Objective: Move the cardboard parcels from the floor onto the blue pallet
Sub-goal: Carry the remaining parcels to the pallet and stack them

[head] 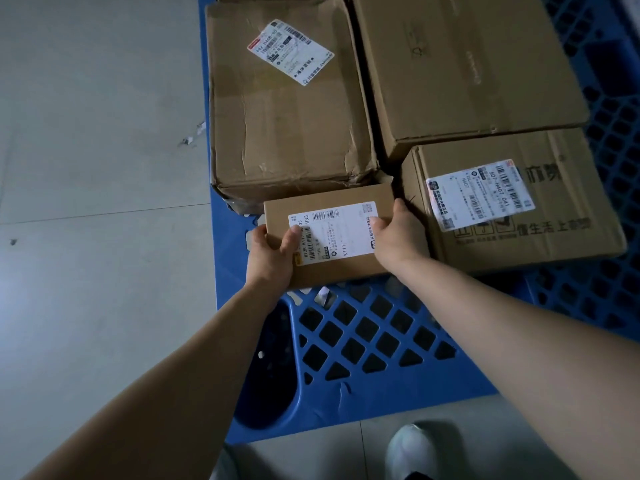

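**Small parcel in both hands over the pallet**

I hold the parcel (332, 271) from both sides. My left hand (272, 256) grips its left edge, thumb curled over the top onto the white label (341, 230). My right hand (398, 237) clamps the right edge, thumb lying on the label's right end and fingers wrapped down the side. Both arms reach out nearly straight.

The parcel lies flat, label up, over the near part of the blue pallet (363, 341). I cannot tell whether it rests on the grid or hangs just above it. Its far edge is right at the foot of the crumpled box (287, 126), and its right edge, with my fingers, sits close beside the printed box (554, 237).

Three boxes are on the pallet: the crumpled box at the left, a plain box (464, 64) behind at the right, and the printed box in front of that. The grey floor (86, 168) lies to the left. My shoe (415, 452) shows at the bottom edge, on the floor just before the pallet.
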Motion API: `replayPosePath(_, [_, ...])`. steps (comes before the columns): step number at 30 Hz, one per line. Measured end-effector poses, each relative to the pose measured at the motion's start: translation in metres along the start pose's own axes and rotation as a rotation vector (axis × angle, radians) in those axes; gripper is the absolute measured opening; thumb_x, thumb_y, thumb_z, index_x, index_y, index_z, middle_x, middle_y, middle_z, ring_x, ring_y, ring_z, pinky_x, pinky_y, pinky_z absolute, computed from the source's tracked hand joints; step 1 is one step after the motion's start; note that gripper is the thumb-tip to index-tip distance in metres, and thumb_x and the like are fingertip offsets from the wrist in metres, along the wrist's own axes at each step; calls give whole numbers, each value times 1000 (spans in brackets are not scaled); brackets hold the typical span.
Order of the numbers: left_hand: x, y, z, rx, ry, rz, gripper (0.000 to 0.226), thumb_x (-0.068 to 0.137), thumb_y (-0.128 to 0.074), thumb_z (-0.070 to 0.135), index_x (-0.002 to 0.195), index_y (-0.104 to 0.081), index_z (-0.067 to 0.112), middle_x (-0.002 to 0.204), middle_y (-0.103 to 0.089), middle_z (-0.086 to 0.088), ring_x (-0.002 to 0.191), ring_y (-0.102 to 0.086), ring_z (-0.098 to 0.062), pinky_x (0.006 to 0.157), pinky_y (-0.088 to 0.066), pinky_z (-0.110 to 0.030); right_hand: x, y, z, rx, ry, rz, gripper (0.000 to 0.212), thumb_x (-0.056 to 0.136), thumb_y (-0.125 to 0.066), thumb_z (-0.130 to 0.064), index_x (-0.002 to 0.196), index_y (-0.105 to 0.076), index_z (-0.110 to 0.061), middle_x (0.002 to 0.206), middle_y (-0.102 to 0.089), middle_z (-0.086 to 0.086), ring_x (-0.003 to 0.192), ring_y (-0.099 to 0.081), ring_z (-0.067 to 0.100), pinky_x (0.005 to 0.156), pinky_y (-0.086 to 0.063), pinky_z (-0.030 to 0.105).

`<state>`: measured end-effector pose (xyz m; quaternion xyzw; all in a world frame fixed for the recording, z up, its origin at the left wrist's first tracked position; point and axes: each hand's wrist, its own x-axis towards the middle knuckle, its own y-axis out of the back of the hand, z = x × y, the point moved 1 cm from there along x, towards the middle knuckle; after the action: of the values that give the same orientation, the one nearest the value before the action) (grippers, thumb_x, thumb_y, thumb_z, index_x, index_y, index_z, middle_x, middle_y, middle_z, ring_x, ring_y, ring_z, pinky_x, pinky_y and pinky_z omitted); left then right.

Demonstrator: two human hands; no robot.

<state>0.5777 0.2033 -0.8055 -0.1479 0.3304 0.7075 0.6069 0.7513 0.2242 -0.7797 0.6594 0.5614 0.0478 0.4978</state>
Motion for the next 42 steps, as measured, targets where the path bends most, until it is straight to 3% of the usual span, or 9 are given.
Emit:
replayPosePath(5, [10, -4, 9, 10, 28, -33, 53, 95, -52, 41, 138, -34, 16, 105, -57, 1, 81, -56, -9, 76, -43, -30, 2, -1, -2, -66, 10, -2, 56, 102, -37, -20, 152, -13, -10, 145, -42, 15, 124, -51, 29, 100, -46, 41])
replayPosePath(8, [5, 0, 12, 20, 65, -68, 57, 95, -51, 43, 142, -31, 18, 121, -59, -3, 95, -57, -16, 82, -44, -32, -8, 4, -7, -122, 174, 49, 48, 102, -36, -15, 148, -28, -8, 156, -25, 6, 141, -30, 19, 110, -25, 24])
replayPosePath(12, [-13, 10, 31, 63, 82, -12, 64, 97, -48, 41, 149, -23, 15, 132, -50, -6, 101, -52, -17, 81, -40, -28, -28, 21, -29, -64, 312, 75, 41, 101, -41, -17, 141, -42, -11, 149, -40, 2, 133, -40, 14, 98, -26, 10])
replayPosePath(19, [-73, 52, 118, 84, -149, 101, 42, 97, -49, 38, 124, -54, 6, 114, -64, -9, 101, -59, -17, 79, -42, -27, -87, 73, -98, 69, 439, 24, 35, 99, -46, -27, 131, -53, -14, 124, -62, 0, 89, -54, 1, 58, -36, 1])
replayPosePath(22, [-104, 78, 178, 36, -261, 103, 26, 99, -48, 32, 109, -55, 9, 83, -60, 3, 68, -56, 5, 59, -40, -8, -115, 114, -143, 165, 505, 33, 35, 98, -49, -26, 128, -56, -10, 122, -64, 2, 98, -57, 2, 75, -41, 0])
replayPosePath(24, [-126, 98, 221, 5, -332, 115, 19, 99, -47, 29, 103, -55, 12, 78, -55, 9, 66, -52, 4, 52, -37, -2, -135, 147, -177, 229, 545, 34, 34, 98, -50, -27, 125, -58, -9, 121, -64, 4, 103, -60, 8, 87, -48, 15])
replayPosePath(27, [-163, 130, 288, -27, -438, 142, 17, 100, -46, 31, 101, -55, 16, 83, -57, 10, 79, -56, -6, 65, -42, -8, -168, 198, -230, 307, 606, 50, 32, 98, -50, -28, 122, -59, -10, 117, -66, 5, 101, -62, 13, 85, -54, 28])
replayPosePath(31, [-219, 174, 373, -117, -533, 158, 18, 99, -47, 35, 103, -56, 20, 94, -61, 6, 101, -61, -18, 86, -47, -35, -217, 262, -298, 393, 693, 73, 37, 97, -51, -31, 125, -58, -7, 121, -65, 5, 112, -60, 13, 87, -46, 13])
replayPosePath(42, [-396, 277, 506, -259, -799, 76, 15, 101, -42, 29, 101, -55, 20, 95, -60, 6, 103, -59, -19, 90, -46, -33, -380, 406, -406, 517, 910, 147, 34, 98, -47, -27, 123, -56, -6, 115, -59, -4, 107, -53, 1, 89, -42, 3])
